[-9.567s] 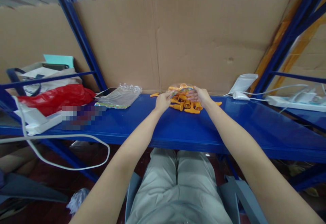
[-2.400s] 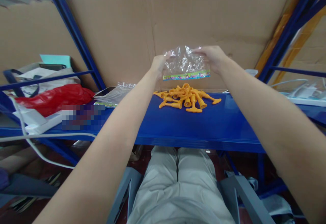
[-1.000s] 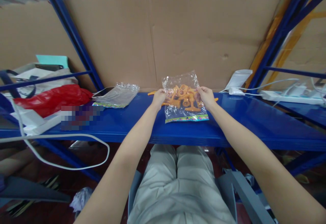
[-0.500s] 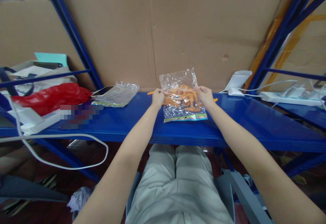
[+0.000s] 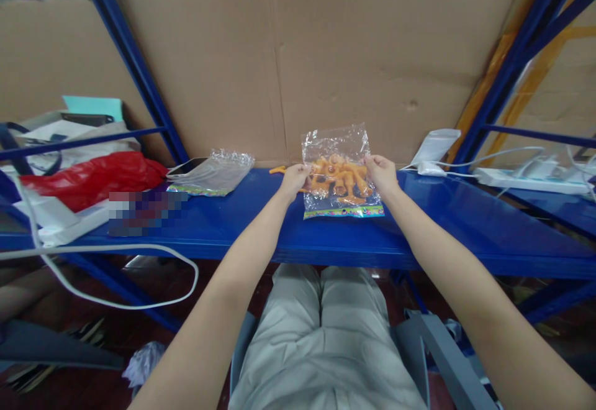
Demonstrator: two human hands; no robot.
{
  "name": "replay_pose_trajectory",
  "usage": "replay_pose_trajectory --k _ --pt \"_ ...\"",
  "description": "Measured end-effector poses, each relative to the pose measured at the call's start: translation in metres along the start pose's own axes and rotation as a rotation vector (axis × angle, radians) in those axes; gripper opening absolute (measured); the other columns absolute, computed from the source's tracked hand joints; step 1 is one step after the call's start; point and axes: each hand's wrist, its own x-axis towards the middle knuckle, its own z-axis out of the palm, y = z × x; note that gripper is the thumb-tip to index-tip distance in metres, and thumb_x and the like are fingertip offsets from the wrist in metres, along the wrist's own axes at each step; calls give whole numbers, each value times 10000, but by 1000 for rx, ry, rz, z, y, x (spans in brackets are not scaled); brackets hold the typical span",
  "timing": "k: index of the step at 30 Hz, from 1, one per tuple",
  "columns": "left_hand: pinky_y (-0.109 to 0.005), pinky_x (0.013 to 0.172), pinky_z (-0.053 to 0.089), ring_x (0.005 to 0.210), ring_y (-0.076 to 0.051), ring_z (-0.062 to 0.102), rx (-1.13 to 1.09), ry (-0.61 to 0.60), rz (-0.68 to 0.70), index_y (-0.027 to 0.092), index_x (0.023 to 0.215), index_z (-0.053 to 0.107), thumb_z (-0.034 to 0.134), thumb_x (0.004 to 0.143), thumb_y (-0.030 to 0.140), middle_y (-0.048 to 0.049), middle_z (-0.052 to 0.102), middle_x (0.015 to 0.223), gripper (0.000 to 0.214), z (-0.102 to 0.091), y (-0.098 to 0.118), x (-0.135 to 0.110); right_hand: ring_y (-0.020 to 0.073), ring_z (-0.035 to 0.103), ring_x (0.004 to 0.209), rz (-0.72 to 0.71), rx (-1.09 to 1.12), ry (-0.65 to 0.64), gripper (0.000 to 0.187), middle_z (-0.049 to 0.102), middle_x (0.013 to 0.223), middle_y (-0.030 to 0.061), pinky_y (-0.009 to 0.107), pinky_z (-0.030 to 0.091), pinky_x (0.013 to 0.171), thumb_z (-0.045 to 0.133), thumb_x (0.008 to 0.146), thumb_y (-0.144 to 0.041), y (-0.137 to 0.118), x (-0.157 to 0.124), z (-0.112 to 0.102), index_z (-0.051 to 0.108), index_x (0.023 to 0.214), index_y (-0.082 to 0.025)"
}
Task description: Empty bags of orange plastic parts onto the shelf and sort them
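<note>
A clear plastic bag (image 5: 333,141) with a colourful strip along its near edge is stretched between my hands over the blue shelf. Orange plastic pieces (image 5: 342,177) show through it, bunched toward its middle; their exact kind is hard to make out. My left hand (image 5: 296,180) is closed on the bag's left side. On the opposite side, my right hand (image 5: 382,171) pinches the bag's edge. Another orange piece (image 5: 278,169) lies just left of my left hand, outside the bag.
Left on the blue shelf (image 5: 233,227) lie flat clear bags (image 5: 223,174) beside a phone-like dark device (image 5: 189,166). A red plastic bag (image 5: 100,177) is farther left. White power strips (image 5: 535,180) and cables sit at right. A cardboard sheet (image 5: 335,56) stands behind.
Both hands and the bag have shifted slightly to the right. Inside the bag, the orange pieces sit more bunched together, and the piece that stuck out by my right wrist no longer shows.
</note>
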Motion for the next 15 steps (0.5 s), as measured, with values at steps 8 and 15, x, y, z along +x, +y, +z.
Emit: replay_pose_trajectory --k 8,15 --pt "-188 403 329 355 -83 382 -107 130 24 196 631 465 558 796 151 79 417 423 195 -1 9 -2 73 279 351 81 88 -21 398 324 393 -90 221 224 386 674 764 -580 -2 -3 3 556 681 -209" --pt "-206 424 356 383 -85 429 -222 151 -22 189 613 452 527 727 148 47 500 519 142 -3 11 -4 68 259 348 140 102 -50 322 313 385 -98 215 209 383 683 765 -503 -5 -9 7 597 723 -196"
